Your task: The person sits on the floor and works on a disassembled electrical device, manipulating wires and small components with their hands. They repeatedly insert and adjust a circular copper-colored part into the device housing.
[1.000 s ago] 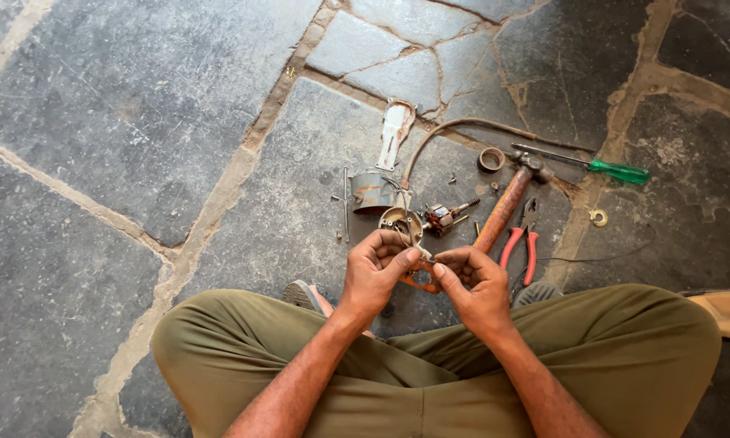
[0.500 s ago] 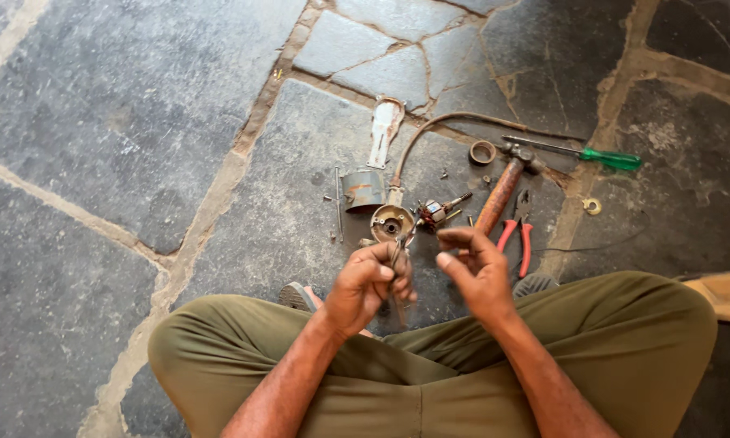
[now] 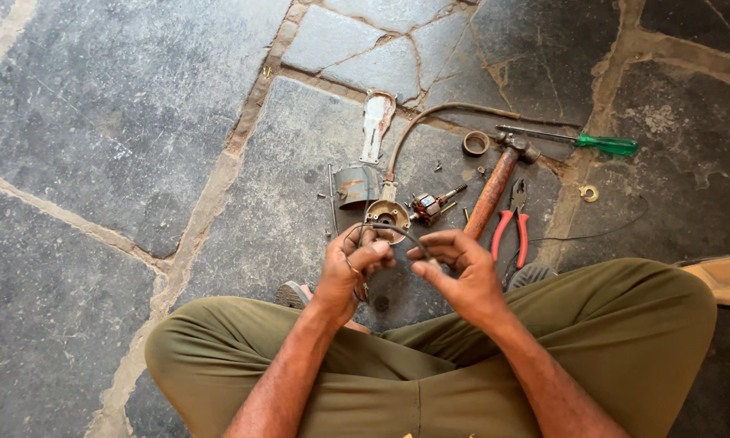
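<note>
Together, the left hand [image 3: 355,264] and right hand [image 3: 460,268] pinched a thin dark wire [image 3: 397,233] arching between their fingertips. Just beyond them lay a round metal part [image 3: 387,215], a hammer [image 3: 497,182], red pliers [image 3: 511,227], and farther off a green screwdriver [image 3: 584,142].

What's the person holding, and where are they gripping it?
A thin dark wire, arched between both hands: left hand pinches one end, right hand the other.

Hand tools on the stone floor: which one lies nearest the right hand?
The red-handled pliers, just beyond the right hand; the wooden-handled hammer lies beside them, slightly farther, and the green-handled screwdriver farthest.
</note>
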Action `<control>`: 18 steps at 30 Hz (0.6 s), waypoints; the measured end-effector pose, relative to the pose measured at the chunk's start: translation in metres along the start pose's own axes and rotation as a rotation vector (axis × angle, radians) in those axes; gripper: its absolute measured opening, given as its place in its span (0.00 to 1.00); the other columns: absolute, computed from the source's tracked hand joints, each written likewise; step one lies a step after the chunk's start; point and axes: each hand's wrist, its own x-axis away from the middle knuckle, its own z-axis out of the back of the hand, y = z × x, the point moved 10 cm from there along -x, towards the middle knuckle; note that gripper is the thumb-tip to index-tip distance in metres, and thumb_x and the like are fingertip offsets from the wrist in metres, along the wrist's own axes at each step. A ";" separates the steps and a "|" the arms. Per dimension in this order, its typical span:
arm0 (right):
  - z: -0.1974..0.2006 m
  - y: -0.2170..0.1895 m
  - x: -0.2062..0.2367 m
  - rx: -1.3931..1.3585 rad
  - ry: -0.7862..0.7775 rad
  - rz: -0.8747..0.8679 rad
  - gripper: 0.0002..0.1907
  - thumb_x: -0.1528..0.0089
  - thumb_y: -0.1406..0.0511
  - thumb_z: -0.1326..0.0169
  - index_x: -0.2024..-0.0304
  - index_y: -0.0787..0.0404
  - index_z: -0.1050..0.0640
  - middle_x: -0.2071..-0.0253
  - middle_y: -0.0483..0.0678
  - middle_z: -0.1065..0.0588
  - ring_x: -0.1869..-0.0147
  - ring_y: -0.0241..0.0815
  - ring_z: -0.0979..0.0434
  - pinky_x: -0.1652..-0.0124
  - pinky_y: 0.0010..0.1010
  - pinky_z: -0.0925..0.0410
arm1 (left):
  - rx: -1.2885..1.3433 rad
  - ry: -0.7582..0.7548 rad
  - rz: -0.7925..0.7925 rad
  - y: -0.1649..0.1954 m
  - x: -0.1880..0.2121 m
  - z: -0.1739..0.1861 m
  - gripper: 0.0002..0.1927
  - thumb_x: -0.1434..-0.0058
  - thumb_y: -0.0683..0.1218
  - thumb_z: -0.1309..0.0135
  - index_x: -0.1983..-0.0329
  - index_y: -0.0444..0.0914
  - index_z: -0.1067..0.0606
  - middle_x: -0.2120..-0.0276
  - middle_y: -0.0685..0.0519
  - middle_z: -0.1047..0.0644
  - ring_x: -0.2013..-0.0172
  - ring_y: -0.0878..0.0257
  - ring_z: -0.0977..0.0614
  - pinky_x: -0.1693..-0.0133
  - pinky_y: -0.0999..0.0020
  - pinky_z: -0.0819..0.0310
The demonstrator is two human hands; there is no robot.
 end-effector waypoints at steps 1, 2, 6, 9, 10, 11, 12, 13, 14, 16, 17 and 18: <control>-0.002 -0.002 0.002 0.038 -0.004 0.006 0.20 0.41 0.72 0.36 0.47 0.65 0.26 0.53 0.50 0.17 0.47 0.38 0.17 0.49 0.28 0.24 | -0.029 0.026 -0.031 0.001 -0.001 0.001 0.10 0.39 0.41 0.38 0.67 0.38 0.30 0.64 0.50 0.21 0.64 0.67 0.19 0.56 0.66 0.20; -0.004 -0.007 0.003 0.079 -0.004 0.045 0.20 0.41 0.72 0.36 0.47 0.65 0.25 0.54 0.50 0.17 0.48 0.37 0.16 0.49 0.28 0.24 | -0.064 0.028 -0.044 0.001 0.000 0.001 0.08 0.40 0.41 0.38 0.65 0.38 0.27 0.63 0.50 0.20 0.63 0.67 0.19 0.56 0.68 0.20; -0.010 -0.023 0.008 0.215 0.017 0.175 0.19 0.43 0.72 0.33 0.49 0.66 0.21 0.55 0.50 0.19 0.51 0.37 0.17 0.52 0.28 0.24 | -0.115 0.094 -0.102 0.000 0.002 0.012 0.12 0.41 0.40 0.36 0.65 0.40 0.30 0.62 0.48 0.16 0.66 0.68 0.18 0.66 0.71 0.25; -0.008 -0.020 0.004 0.170 0.046 0.140 0.16 0.41 0.73 0.34 0.51 0.66 0.21 0.55 0.49 0.19 0.52 0.37 0.17 0.52 0.28 0.23 | -0.031 0.165 -0.161 0.003 -0.001 0.024 0.14 0.40 0.39 0.34 0.64 0.39 0.31 0.63 0.47 0.16 0.66 0.67 0.18 0.63 0.71 0.22; -0.006 -0.016 0.002 0.134 0.058 0.109 0.15 0.40 0.73 0.35 0.51 0.67 0.21 0.56 0.49 0.18 0.51 0.37 0.16 0.51 0.28 0.23 | 0.006 0.183 -0.181 0.005 -0.002 0.027 0.13 0.40 0.39 0.34 0.63 0.38 0.29 0.64 0.48 0.17 0.65 0.66 0.17 0.59 0.71 0.19; -0.006 -0.014 -0.001 0.056 0.041 0.103 0.16 0.40 0.73 0.36 0.50 0.67 0.23 0.56 0.49 0.19 0.50 0.38 0.16 0.50 0.28 0.23 | 0.039 0.207 -0.166 0.003 -0.004 0.030 0.14 0.41 0.39 0.34 0.63 0.38 0.30 0.64 0.47 0.16 0.65 0.66 0.17 0.60 0.70 0.19; -0.006 -0.013 -0.003 -0.022 0.024 0.096 0.18 0.40 0.74 0.36 0.48 0.67 0.24 0.56 0.50 0.20 0.49 0.38 0.17 0.50 0.28 0.23 | 0.072 0.232 -0.150 0.002 -0.004 0.034 0.14 0.42 0.39 0.34 0.63 0.38 0.30 0.64 0.47 0.16 0.65 0.66 0.16 0.61 0.70 0.19; -0.007 -0.011 -0.006 -0.101 0.008 0.090 0.19 0.39 0.75 0.37 0.47 0.68 0.26 0.55 0.50 0.21 0.49 0.39 0.18 0.49 0.28 0.23 | 0.104 0.256 -0.134 0.002 -0.005 0.037 0.15 0.43 0.38 0.34 0.63 0.39 0.31 0.64 0.46 0.16 0.66 0.65 0.16 0.62 0.69 0.18; -0.008 -0.006 -0.009 -0.149 -0.018 0.049 0.18 0.39 0.74 0.38 0.47 0.68 0.26 0.56 0.50 0.21 0.50 0.40 0.17 0.51 0.29 0.23 | 0.105 0.255 -0.120 0.003 -0.007 0.038 0.14 0.43 0.38 0.35 0.61 0.38 0.30 0.64 0.47 0.16 0.66 0.65 0.16 0.61 0.70 0.18; -0.010 0.004 -0.013 -0.245 -0.068 -0.035 0.18 0.38 0.74 0.40 0.47 0.68 0.27 0.58 0.51 0.21 0.53 0.41 0.16 0.53 0.30 0.22 | 0.109 0.253 -0.091 0.005 -0.010 0.041 0.15 0.43 0.38 0.36 0.58 0.38 0.29 0.64 0.47 0.16 0.65 0.65 0.16 0.61 0.70 0.19; -0.010 0.005 -0.014 -0.278 -0.085 -0.031 0.18 0.37 0.74 0.41 0.46 0.68 0.27 0.57 0.51 0.21 0.53 0.41 0.17 0.52 0.31 0.23 | 0.121 0.240 -0.055 0.003 -0.011 0.040 0.15 0.42 0.38 0.36 0.56 0.38 0.29 0.64 0.47 0.16 0.66 0.64 0.16 0.61 0.70 0.19; -0.011 0.006 -0.016 -0.311 -0.102 -0.025 0.18 0.37 0.74 0.41 0.45 0.68 0.27 0.56 0.50 0.21 0.52 0.40 0.18 0.51 0.31 0.23 | 0.134 0.226 -0.021 0.001 -0.013 0.040 0.16 0.42 0.38 0.37 0.54 0.37 0.29 0.64 0.47 0.16 0.66 0.64 0.16 0.61 0.69 0.18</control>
